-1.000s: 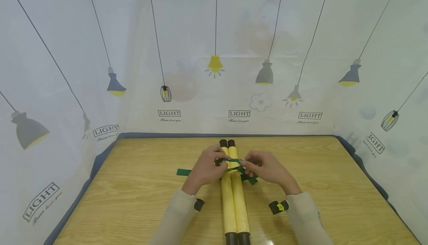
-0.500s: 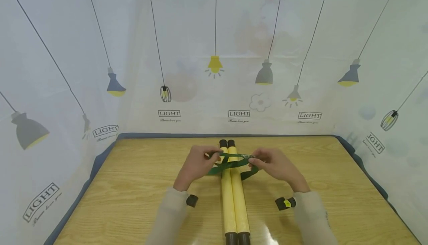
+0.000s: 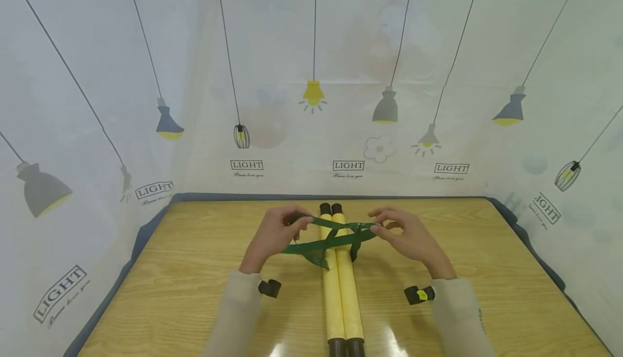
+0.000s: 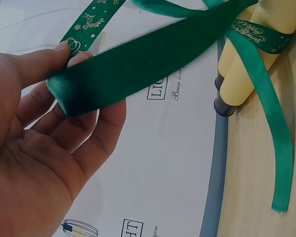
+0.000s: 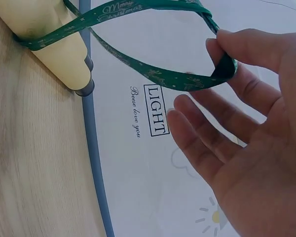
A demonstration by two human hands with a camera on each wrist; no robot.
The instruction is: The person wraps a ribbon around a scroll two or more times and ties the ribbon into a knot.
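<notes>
Two yellow tubes [image 3: 337, 292] with dark end caps lie side by side on the table, pointing away from me. A green ribbon [image 3: 316, 245] with printed lettering and reindeer passes round them near the far end. My left hand [image 3: 274, 232] pinches one loop of it between thumb and forefinger, left of the tubes. On the other side, my right hand [image 3: 409, 235] pinches a second loop, its other fingers loosely spread. Both loops are held up above the tubes. In the left wrist view a ribbon tail [image 4: 281, 163] hangs down past the tubes.
The wood-grain table [image 3: 194, 270] has a blue-grey edge [image 3: 272, 197] at the back. White printed sheeting [image 3: 292, 48] with lamp drawings walls in the back and both sides. Black wrist bands [image 3: 418, 294] show at both sleeves.
Both hands have moved apart, left hand leftward and right hand rightward, drawing the ribbon loops out wider across the tubes. The tubes have stayed put.
</notes>
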